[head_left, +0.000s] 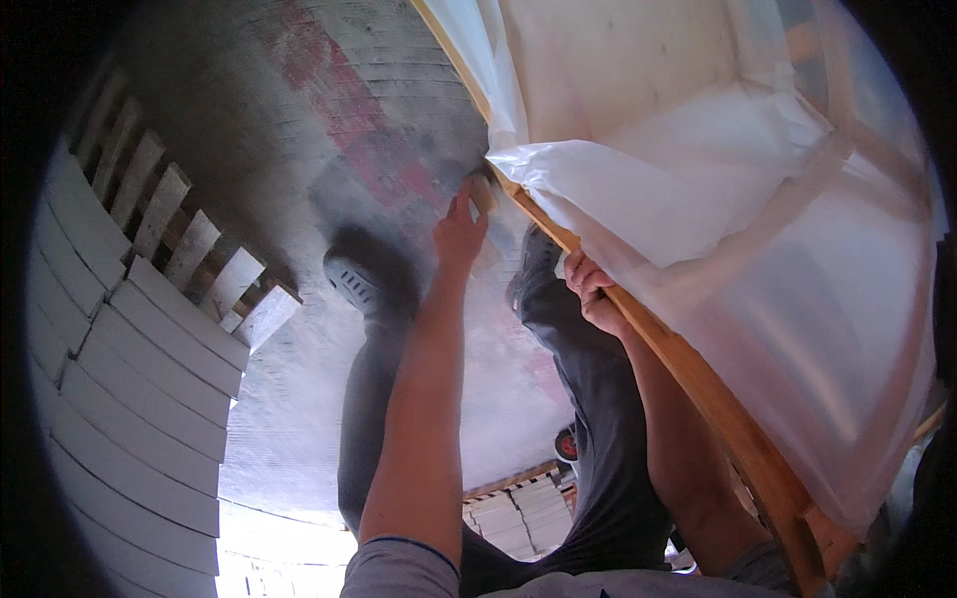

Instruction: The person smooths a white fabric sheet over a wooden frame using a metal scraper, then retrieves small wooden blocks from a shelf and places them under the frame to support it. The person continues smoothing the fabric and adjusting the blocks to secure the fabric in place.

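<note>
My left hand [461, 231] reaches forward, its fingers closed around a small tan, rounded object [483, 195] close to the corner of a wooden frame. What kind of object it is, I cannot make out. My right hand [595, 292] has its fingers wrapped over the wooden rail [668, 351] of that frame. Translucent plastic sheeting [688, 214] lines the frame and folds over the rail, gathering at the corner near my left hand. Through and beside the sheeting, a pale panel [618, 60] shows inside.
Stacked pale flat boxes or boards [150, 399] rise on the left, beside a slatted wooden pallet [199, 249]. My shoes stand on a grey concrete floor [299, 130] with a worn red stripe. Behind me are another pale stack [518, 518] and a small red-centred wheel [566, 445].
</note>
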`<state>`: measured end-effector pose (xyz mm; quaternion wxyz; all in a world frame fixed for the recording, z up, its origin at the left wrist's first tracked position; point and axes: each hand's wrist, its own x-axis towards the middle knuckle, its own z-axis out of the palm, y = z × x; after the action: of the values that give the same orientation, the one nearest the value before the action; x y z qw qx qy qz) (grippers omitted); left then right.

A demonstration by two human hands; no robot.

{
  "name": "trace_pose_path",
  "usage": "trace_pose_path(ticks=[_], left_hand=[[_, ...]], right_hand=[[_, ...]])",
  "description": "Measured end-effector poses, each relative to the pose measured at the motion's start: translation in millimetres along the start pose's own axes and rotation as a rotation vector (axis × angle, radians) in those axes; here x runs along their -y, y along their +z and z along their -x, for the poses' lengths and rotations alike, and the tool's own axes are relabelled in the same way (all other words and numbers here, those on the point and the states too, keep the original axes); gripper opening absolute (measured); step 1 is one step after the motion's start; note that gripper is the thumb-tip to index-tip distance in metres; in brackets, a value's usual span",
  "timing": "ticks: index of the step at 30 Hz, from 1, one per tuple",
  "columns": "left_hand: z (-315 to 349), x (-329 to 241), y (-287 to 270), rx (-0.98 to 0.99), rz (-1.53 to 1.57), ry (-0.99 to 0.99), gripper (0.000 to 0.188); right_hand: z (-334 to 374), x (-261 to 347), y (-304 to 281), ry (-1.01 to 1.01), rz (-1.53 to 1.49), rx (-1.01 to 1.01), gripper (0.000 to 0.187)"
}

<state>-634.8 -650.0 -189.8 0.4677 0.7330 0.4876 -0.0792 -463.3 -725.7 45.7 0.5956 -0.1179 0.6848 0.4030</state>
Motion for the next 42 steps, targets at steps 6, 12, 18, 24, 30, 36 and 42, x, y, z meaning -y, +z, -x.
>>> trace_pose_path(ticks=[6, 12, 18, 24, 30, 36, 42], left_hand=[[-15.9, 13.9, 18.2, -0.074, -0.043, 0.018, 0.070], [-44.0, 17.0, 31.2, -0.038, -0.070, -0.012, 0.071], [-60.4, 7.2, 44.5, -0.029, -0.207, 0.070, 0.075], [-66.3, 15.2, 56.7, -0.003, -0.315, 0.122, 0.075], [-41.4, 14.0, 64.4, -0.088, 0.036, 0.036, 0.060], [-2.0, -19.7, 68.2, 0.071, -0.138, -0.059, 0.073], [-0.8, -37.9, 64.9, 0.169, 0.165, -0.213, 0.048]], right_hand=[[7.0, 9.0, 13.8, 0.051, -0.099, -0.027, 0.025], [9.0, 28.8, 17.9, 0.076, -0.136, -0.043, 0.029], [11.5, 50.2, 6.0, -0.065, -0.184, -0.249, 0.020], [9.5, 56.9, -3.9, 0.016, -0.182, -0.171, 0.022], [14.8, 54.3, -0.8, 0.009, -0.120, -0.138, 0.024], [18.3, 60.7, -4.8, 0.017, -0.014, -0.082, 0.026], [33.8, 74.2, -20.1, 0.021, 0.300, 0.013, 0.029]])
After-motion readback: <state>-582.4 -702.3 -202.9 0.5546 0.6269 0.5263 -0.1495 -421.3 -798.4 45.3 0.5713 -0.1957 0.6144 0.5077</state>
